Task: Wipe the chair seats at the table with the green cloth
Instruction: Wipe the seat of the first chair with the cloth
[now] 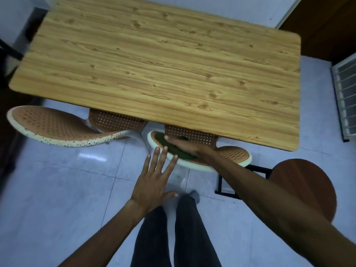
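Observation:
A green cloth [169,146] lies on the top of the backrest of the right chair [237,154], an orange perforated chair with a white rim, pushed under the wooden table [163,70]. My right hand [183,144] presses flat on the cloth, fingers reaching left. My left hand [154,182] hovers just in front of the chair's rim, fingers spread, holding nothing. A second orange chair [54,126] with a speckled white rim stands to the left, its seat partly under the table edge.
A round dark wooden stool [304,185] on a black frame stands at the right, close to my right arm. My legs [173,234] are on the pale tiled floor. A white slatted rack [344,99] leans at the far right.

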`<state>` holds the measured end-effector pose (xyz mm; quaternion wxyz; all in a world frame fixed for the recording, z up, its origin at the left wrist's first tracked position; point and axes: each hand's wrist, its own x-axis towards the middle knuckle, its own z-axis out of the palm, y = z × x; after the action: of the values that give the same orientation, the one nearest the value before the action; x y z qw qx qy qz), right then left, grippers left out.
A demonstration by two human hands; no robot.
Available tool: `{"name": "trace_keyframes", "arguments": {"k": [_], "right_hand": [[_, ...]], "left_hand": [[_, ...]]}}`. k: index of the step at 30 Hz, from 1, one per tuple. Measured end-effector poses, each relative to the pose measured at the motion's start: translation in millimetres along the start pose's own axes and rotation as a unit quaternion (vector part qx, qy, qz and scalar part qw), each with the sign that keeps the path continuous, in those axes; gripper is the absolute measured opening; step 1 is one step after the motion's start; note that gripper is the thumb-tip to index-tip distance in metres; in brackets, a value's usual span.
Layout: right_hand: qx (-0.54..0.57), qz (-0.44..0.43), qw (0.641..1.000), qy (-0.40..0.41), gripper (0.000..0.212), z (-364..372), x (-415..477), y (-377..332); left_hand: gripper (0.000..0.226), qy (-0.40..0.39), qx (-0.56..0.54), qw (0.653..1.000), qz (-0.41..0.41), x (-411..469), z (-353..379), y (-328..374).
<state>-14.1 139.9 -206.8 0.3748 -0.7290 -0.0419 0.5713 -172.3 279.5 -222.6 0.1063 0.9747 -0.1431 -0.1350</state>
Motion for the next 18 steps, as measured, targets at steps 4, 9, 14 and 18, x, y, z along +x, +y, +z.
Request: {"name": "trace_keyframes", "arguments": {"k": [4,9,14,18], "right_hand": [[0.013,0.078,0.997,0.018,0.074,-3.9,7.5,-7.4],[-0.001,0.175,0.97,0.167,0.062,-32.5,-1.8,46.5],[-0.079,0.2,0.975,0.047,0.084,-89.8,18.3,140.9],[-0.201,0.153,0.967,0.02,0.067,-91.1,-49.6,90.8]], "left_hand": [[0.115,-0.001,0.006,1.0,-0.005,0.7,1.0,-0.3],[0.11,0.0,-0.004,1.0,-0.009,0.6,3.3,0.6],[0.108,-0.009,-0.007,1.0,0.0,1.7,-1.3,-1.1],[0.107,-0.01,-0.003,1.0,0.01,1.2,-9.4,0.0]]}}
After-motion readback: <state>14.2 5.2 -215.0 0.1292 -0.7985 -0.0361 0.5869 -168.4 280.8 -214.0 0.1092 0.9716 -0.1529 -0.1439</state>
